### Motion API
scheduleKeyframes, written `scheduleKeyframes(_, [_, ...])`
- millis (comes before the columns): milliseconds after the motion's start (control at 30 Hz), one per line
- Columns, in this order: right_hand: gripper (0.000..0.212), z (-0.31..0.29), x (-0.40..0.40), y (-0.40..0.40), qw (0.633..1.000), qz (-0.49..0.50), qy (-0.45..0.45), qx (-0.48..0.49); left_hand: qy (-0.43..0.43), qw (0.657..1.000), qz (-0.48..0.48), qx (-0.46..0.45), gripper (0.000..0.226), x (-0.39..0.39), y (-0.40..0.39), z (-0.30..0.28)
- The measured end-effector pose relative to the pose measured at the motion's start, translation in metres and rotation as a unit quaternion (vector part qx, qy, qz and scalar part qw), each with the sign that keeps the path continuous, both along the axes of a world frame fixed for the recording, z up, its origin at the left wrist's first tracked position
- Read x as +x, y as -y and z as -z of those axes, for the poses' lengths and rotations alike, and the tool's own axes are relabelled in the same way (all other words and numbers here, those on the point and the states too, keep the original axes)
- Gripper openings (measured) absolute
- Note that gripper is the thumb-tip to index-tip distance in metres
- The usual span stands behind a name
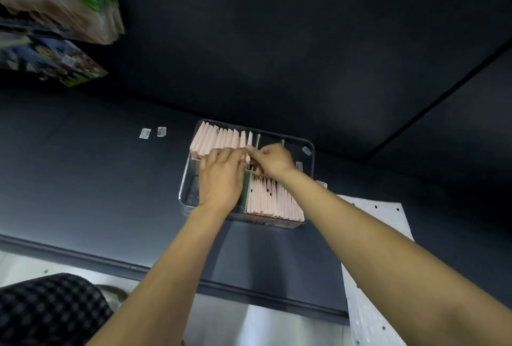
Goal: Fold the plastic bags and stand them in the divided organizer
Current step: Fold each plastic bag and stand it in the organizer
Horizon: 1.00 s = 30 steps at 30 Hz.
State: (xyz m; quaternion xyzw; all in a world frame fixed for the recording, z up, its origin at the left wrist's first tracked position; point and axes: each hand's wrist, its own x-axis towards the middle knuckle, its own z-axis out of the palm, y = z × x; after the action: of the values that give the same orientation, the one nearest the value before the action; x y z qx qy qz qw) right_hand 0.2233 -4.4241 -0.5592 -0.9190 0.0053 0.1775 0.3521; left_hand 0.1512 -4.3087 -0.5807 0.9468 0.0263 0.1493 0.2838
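Pale pink folded plastic bags (219, 138) stand on edge in the far left and near right compartments of the clear rectangular plastic organizer (309, 149), which sits on your dark table (83, 179). Your left hand (221, 179) and right hand (273, 160) meet over the centre divider, fingers curled round a pink folded bag (248, 149) (the exact grip is partly hidden). A white perforated sheet (371, 235) lies under your right forearm.
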Motion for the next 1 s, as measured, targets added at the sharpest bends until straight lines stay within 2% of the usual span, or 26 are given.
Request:
scheduleKeyframes(100, [0.039, -0.006, -0.017, 0.030, 0.999, -0.015, 0.029, 0.037, 0.038, 0.999, 0.013, -0.004, 0.025, -0.008, 0.015, -0.010])
scheduleKeyframes(233, [0.013, -0.011, -0.059, 0.124, 0.996, -0.019, 0.070, 0.048, 0.088, 0.983, 0.163, 0.014, 0.020, -0.025, 0.063, -0.019])
scheduleKeyframes(300, [0.008, -0.011, -0.089, 0.181, 0.998, -0.008, 0.059, 0.033, 0.059, 0.965, 0.254, 0.004, 0.019, -0.043, 0.095, -0.017])
scheduleKeyframes(367, [0.010, -0.005, -0.124, 0.236, 0.999, 0.024, 0.044, 0.005, -0.009, 0.943, 0.334, 0.001, 0.021, -0.066, 0.126, -0.007])
scheduleKeyframes(433, [0.017, 0.008, -0.159, 0.284, 0.998, 0.038, 0.023, -0.036, -0.092, 0.915, 0.393, 0.010, 0.029, -0.091, 0.155, 0.010])
scheduleKeyframes(500, [0.035, 0.023, -0.196, 0.318, 0.995, 0.022, -0.012, -0.093, -0.162, 0.884, 0.438, 0.031, 0.041, -0.115, 0.175, 0.030])
scheduleKeyframes(600, [0.071, 0.042, -0.242, 0.350, 0.980, -0.062, -0.036, -0.187, -0.220, 0.839, 0.485, 0.107, 0.062, -0.142, 0.190, 0.054])
scheduleKeyframes(667, [0.081, 0.055, -0.261, 0.364, 0.961, -0.131, -0.019, -0.244, -0.230, 0.821, 0.490, 0.180, 0.071, -0.151, 0.190, 0.066])
scheduleKeyframes(767, [0.064, 0.065, -0.273, 0.369, 0.949, -0.152, 0.048, -0.271, -0.216, 0.811, 0.489, 0.239, 0.074, -0.153, 0.187, 0.074])
scheduleKeyframes(900, [0.030, 0.064, -0.275, 0.357, 0.936, -0.139, 0.204, -0.250, -0.215, 0.809, 0.475, 0.269, 0.072, -0.152, 0.180, 0.074])
scheduleKeyframes(933, [0.024, 0.063, -0.274, 0.354, 0.935, -0.136, 0.220, -0.243, -0.218, 0.812, 0.468, 0.273, 0.071, -0.152, 0.178, 0.073])
scheduleKeyframes(1000, [0.011, 0.062, -0.270, 0.346, 0.951, -0.128, 0.192, -0.205, -0.225, 0.820, 0.452, 0.270, 0.068, -0.152, 0.171, 0.070])
